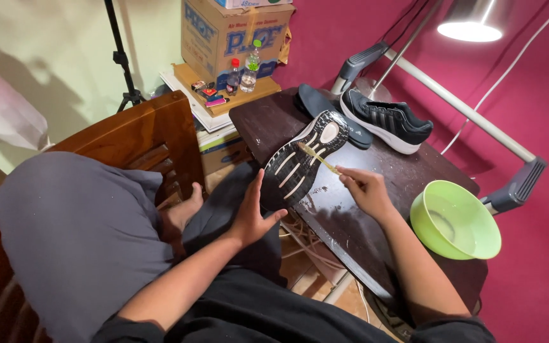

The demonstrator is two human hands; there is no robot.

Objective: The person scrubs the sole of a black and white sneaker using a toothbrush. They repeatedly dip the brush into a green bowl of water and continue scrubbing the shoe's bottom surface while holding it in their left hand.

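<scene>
Two bare hands work at the near edge of a dark table point(408, 184). The left hand point(252, 216) wraps around the heel of an upturned black shoe point(303, 159), steadying it. The right hand point(363, 189) pinches a thin brush point(318, 157) whose tip touches the sole. A green bowl point(455, 219) sits right. Farther back lie an insole point(325, 111) and a second shoe point(386, 121).

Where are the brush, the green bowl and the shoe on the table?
brush point(316, 157), head view, on its pale handle.
green bowl point(478, 219), head view, on its far rim.
shoe on the table point(389, 121), head view, on its black upper.
</scene>
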